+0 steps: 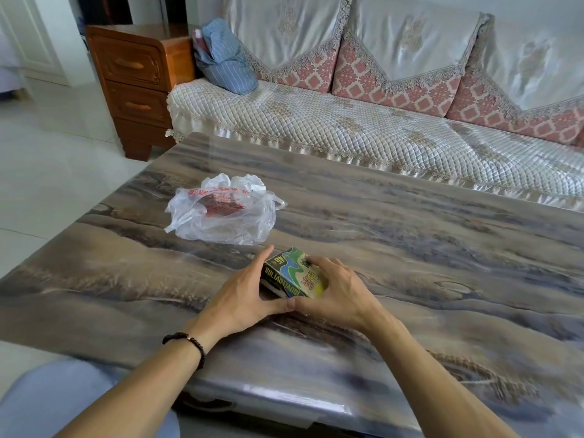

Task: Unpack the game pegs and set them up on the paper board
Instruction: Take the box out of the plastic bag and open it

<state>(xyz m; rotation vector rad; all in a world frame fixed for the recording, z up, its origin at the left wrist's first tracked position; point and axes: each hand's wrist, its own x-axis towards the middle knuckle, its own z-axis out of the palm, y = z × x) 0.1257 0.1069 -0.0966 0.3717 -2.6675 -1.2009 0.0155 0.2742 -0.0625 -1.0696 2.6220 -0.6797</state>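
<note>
While you sit at the desk, both hands clasp one small game box near its front edge.

Your left hand curls its fingers against the box's left end; your right hand wraps over the right side, thumbs meeting in front. Its long axis runs left-right, lid tilted towards you. One plastic bag lies beyond.

Both hands hold a small green and yellow box on the marbled worktop. The left grip curls on its left side, the right grip covers its right side, and the thumbs touch in front. Beyond the left grip lies a clear plastic bag.
</note>
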